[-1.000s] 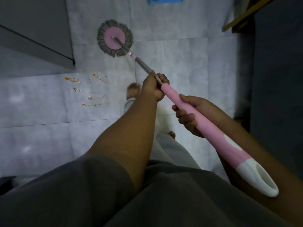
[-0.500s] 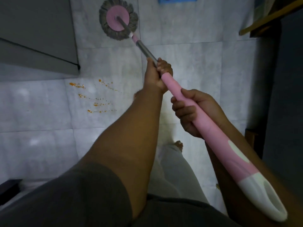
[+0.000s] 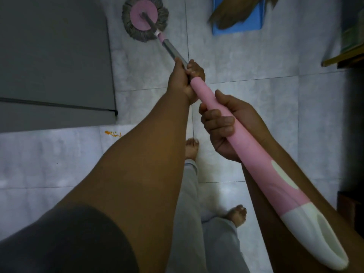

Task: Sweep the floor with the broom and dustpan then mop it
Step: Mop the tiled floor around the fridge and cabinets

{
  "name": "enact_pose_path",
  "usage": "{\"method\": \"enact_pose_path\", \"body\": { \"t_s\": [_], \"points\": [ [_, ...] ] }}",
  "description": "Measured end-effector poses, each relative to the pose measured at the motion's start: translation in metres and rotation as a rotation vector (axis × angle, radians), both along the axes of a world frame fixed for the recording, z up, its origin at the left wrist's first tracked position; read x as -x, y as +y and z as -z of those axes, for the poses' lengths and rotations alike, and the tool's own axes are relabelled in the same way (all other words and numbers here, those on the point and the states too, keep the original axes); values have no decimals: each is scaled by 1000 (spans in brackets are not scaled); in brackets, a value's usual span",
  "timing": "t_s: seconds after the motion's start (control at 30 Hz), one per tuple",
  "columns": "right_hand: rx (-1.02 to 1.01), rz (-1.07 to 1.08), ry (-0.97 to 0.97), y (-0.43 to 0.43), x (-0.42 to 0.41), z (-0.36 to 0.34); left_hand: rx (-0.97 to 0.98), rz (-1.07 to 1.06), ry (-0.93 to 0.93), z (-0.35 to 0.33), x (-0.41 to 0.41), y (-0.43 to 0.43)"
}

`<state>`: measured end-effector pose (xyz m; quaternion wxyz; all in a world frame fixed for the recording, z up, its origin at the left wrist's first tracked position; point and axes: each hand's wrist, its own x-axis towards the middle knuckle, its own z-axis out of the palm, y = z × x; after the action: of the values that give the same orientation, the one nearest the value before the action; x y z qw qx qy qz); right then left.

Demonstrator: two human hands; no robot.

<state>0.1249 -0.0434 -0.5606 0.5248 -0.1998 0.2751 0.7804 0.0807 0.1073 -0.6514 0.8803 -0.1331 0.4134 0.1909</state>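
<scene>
The mop (image 3: 262, 168) is gripped by the left hand (image 3: 186, 81) and, behind it, the right hand (image 3: 222, 125); its round head (image 3: 145, 18) is set on the floor (image 3: 256, 85) ahead. The broom (image 3: 230, 14) and dustpan (image 3: 256, 24) are laid aside, so sweeping seems done, but orange spots (image 3: 113, 133) are left unmopped.

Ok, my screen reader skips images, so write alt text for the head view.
A person mops pale floor tiles, left grip low on the pink mop handle, right grip higher; the round mop head rests beside a grey cabinet. Orange spill specks lie near the cabinet, and a broom lies over a blue dustpan.
</scene>
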Motion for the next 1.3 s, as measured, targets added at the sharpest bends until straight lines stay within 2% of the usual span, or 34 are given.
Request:
{"method": "enact_pose_path", "body": {
  "t_s": [0.2, 0.47, 0.6, 0.73, 0.93, 1.3],
  "points": [
    [12, 20, -17, -62, 8, -9, -12, -14, 15, -4, 6, -60],
    [86, 29, -79, -207, 23, -33, 8, 42, 30, -24, 17, -206],
    [144, 74, -45, -287, 36, -51, 37, 85, 37, -35, 25, -286],
    [214, 82, -54, -329, 47, -66, 80, 115, 58, -42, 33, -333],
    [237, 80, -91, -300, 32, -66, 63, 151, 123, -44, 17, -303],
    [99, 127, -121, -107, -26, -12, -13, 180, 108, -12, -54, -103]
  ]
}}
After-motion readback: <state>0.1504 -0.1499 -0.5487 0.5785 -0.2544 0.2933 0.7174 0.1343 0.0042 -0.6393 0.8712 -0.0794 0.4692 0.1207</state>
